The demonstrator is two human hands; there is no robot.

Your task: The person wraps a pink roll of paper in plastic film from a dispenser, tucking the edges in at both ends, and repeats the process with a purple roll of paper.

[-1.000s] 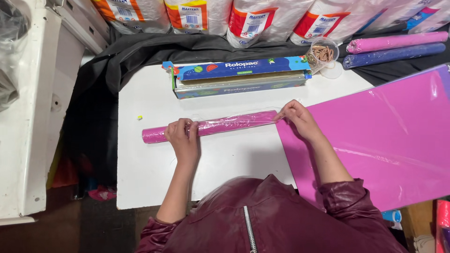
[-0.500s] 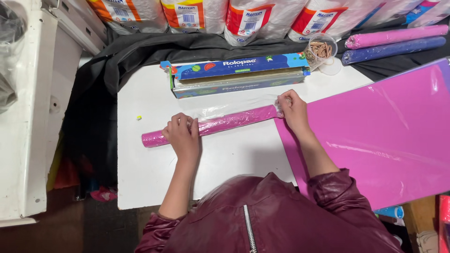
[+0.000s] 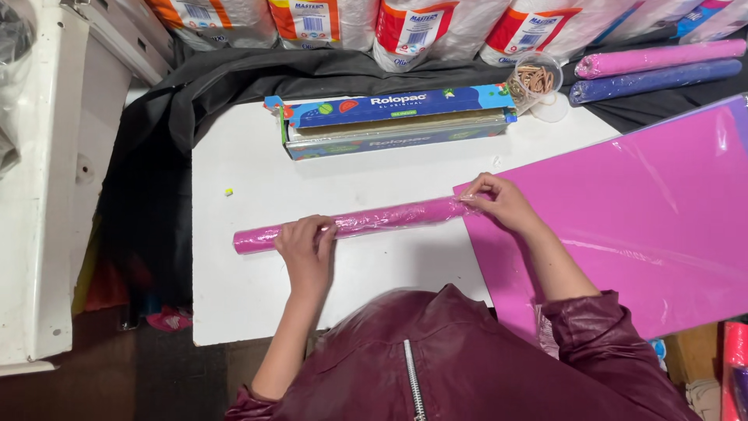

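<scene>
The rolled sheet (image 3: 374, 221) under both hands is magenta, glossy beneath clear film. The table (image 3: 257, 296) is plain white. The big flat sheets (image 3: 647, 226) at the right are bright pink, with a violet edge showing at the far corner. The film box (image 3: 393, 122) is blue with small red and green fruit motifs (its lettering is white). Behind it lie a pink roll (image 3: 662, 58) and a dark blue roll (image 3: 654, 80). The cloth (image 3: 234, 86) is black. The jacket sleeves (image 3: 600, 343) are shiny burgundy. The rubber bands (image 3: 533, 80) look tan.
</scene>
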